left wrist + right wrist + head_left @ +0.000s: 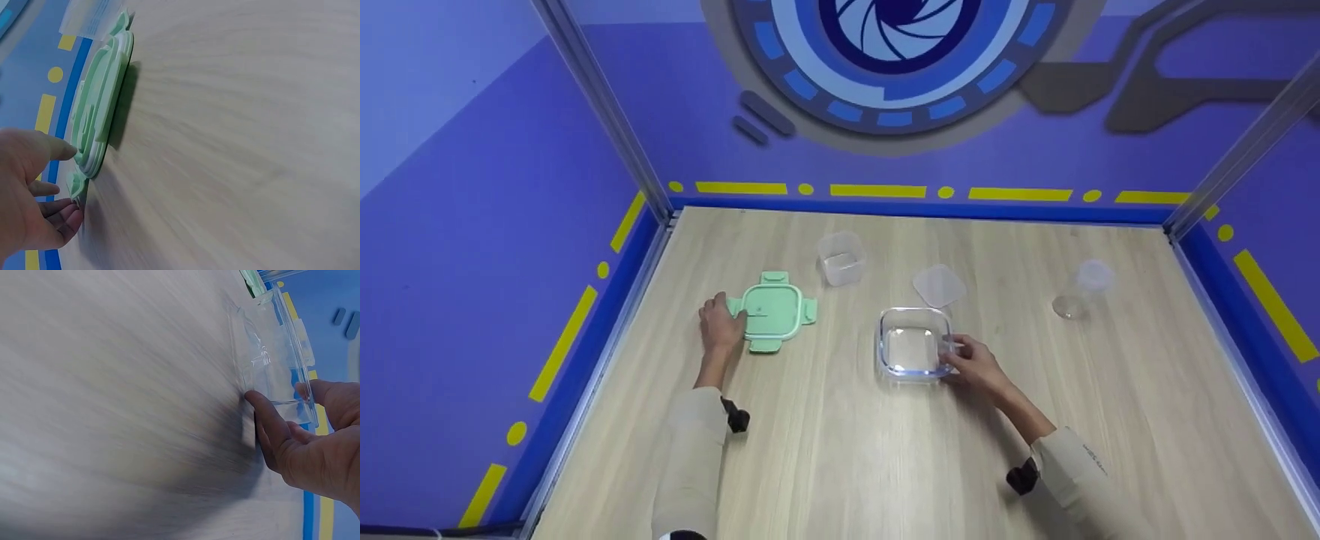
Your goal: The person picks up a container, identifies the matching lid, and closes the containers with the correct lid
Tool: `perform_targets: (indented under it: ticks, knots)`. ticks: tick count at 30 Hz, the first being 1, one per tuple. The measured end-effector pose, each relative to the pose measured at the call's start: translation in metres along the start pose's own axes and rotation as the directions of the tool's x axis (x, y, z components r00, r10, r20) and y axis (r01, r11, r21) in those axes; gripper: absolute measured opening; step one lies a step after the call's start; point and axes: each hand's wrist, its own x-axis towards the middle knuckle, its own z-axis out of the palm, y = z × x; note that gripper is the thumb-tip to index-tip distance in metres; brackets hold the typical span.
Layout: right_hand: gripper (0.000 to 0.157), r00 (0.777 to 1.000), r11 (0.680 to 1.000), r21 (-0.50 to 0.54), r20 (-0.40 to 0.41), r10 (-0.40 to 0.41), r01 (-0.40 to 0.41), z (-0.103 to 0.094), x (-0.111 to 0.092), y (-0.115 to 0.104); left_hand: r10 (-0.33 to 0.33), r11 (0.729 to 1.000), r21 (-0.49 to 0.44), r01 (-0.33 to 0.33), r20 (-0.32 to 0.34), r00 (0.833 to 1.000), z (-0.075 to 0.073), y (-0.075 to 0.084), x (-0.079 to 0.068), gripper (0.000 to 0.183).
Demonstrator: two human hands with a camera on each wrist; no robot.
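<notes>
A square green snap-on lid (772,311) with a flap on each side lies left of centre on the table. My left hand (722,322) grips its left flap, the thumb at the lid's rim and the other fingers curled at the flap's edge, as the left wrist view shows. Right of the lid stands a clear square glass container (913,375), its mouth upward. My right hand (976,366) pinches the container's right wall, thumb over the rim on the inside and fingers on the outside. In the right wrist view the glass (264,354) shows through beside the fingers.
Behind stand a translucent plastic tub (841,261) and a thin translucent square lid (940,286) lying flat, close behind the glass container. To the right are a small round clear piece (1068,306) and a translucent cup-like piece (1095,277). Purple panels (735,161) wall the table.
</notes>
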Motion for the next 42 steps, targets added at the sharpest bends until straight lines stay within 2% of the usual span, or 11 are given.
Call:
perform_targets:
  ticks: [11, 15, 18, 22, 26, 30, 33, 36, 37, 39, 42]
  knots:
    - [0.047, 0.999, 0.995, -0.094, -0.033, -0.023, 0.019, 0.003, -0.002, 0.002, -0.022, 0.998, -0.054, 0.025, 0.043, 0.999, -0.002, 0.006, -0.002, 0.057]
    - [0.047, 0.999, 0.996, -0.08, -0.015, -0.032, 0.031, 0.003, -0.002, 0.002, -0.065, 0.994, -0.09, 0.07, 0.052, 0.997, -0.009, 0.008, -0.007, 0.053]
    - [0.047, 1.0, 0.999, -0.043, 0.012, -0.024, 0.025, 0.001, -0.002, 0.0, -0.065, 0.99, -0.118, 0.071, 0.052, 0.997, -0.015, 0.013, -0.008, 0.051]
    - [0.047, 0.999, 1.0, -0.022, 0.045, -0.017, 0.018, -0.003, -0.002, -0.003, -0.046, 0.987, -0.148, 0.059, 0.088, 0.995, -0.023, 0.022, -0.011, 0.049]
    - [0.048, 0.998, 0.999, -0.03, 0.065, -0.017, 0.019, -0.004, -0.004, -0.001, -0.054, 0.979, -0.185, 0.082, 0.156, 0.986, -0.027, 0.026, -0.018, 0.051]
    - [0.047, 0.998, 1.0, -0.023, 0.053, -0.018, 0.019, -0.004, -0.006, 0.003, -0.066, 0.96, -0.251, 0.125, 0.232, 0.971, -0.029, 0.031, -0.024, 0.057]
    - [0.046, 0.999, 1.0, -0.013, 0.036, -0.014, 0.015, -0.003, -0.005, 0.004, -0.068, 0.926, -0.337, 0.168, 0.289, 0.955, -0.035, 0.042, -0.03, 0.053]
    - [0.046, 0.999, 1.0, -0.012, 0.037, -0.022, 0.022, -0.003, -0.005, 0.004, -0.041, 0.893, -0.41, 0.186, 0.337, 0.941, -0.043, 0.057, -0.039, 0.046]
    - [0.046, 0.999, 1.0, -0.005, 0.033, -0.019, 0.019, -0.003, -0.004, 0.004, -0.024, 0.887, -0.425, 0.18, 0.348, 0.937, -0.046, 0.063, -0.042, 0.044]
    - [0.046, 0.999, 1.0, 0.001, 0.032, -0.022, 0.022, -0.002, -0.004, 0.004, 0.024, 0.894, -0.427, 0.132, 0.342, 0.939, -0.05, 0.075, -0.048, 0.043]
    - [0.046, 0.999, 1.0, -0.01, 0.043, -0.022, 0.022, -0.003, -0.004, 0.003, 0.11, 0.916, -0.401, 0.017, 0.292, 0.95, -0.054, 0.093, -0.056, 0.04]
